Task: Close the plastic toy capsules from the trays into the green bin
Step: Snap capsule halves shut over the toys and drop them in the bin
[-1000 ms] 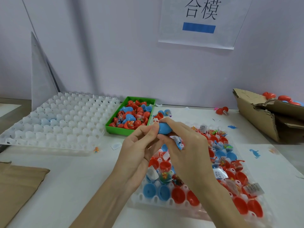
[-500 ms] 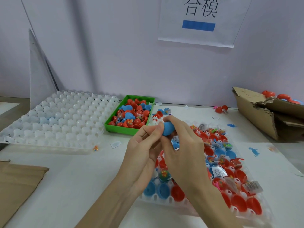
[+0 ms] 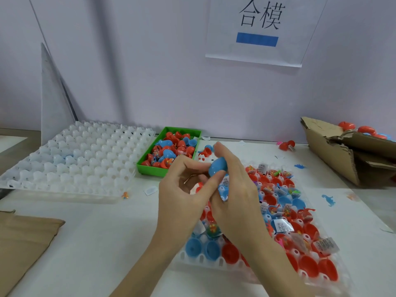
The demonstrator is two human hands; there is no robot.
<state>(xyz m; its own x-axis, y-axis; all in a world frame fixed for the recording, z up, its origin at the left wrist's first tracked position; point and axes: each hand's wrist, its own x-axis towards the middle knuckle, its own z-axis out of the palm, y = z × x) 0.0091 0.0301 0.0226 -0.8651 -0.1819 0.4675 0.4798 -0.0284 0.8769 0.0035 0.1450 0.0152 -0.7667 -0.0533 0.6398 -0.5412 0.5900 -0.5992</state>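
Note:
Both hands meet above the near tray [image 3: 216,263], which holds several open red and blue capsule halves with small toys and paper slips. My right hand [image 3: 233,196] grips a blue capsule [image 3: 217,167] between thumb and fingers. My left hand [image 3: 182,194] pinches the same capsule from the left with curled fingers; something red and white shows inside its palm. The green bin [image 3: 150,169], behind the hands, is filled with red and blue capsules.
An upturned white tray [image 3: 75,159] lies at the left. A torn cardboard box [image 3: 334,155] with red capsules sits at the right. Brown cardboard [image 3: 23,243] lies near left. Loose capsules [image 3: 287,145], blue toy dinosaurs [image 3: 329,199] and paper scraps dot the white table.
The hands rose slightly and turned the blue capsule; my right hand's fingers now wrap over its top, and my left hand's fingers have spread a little.

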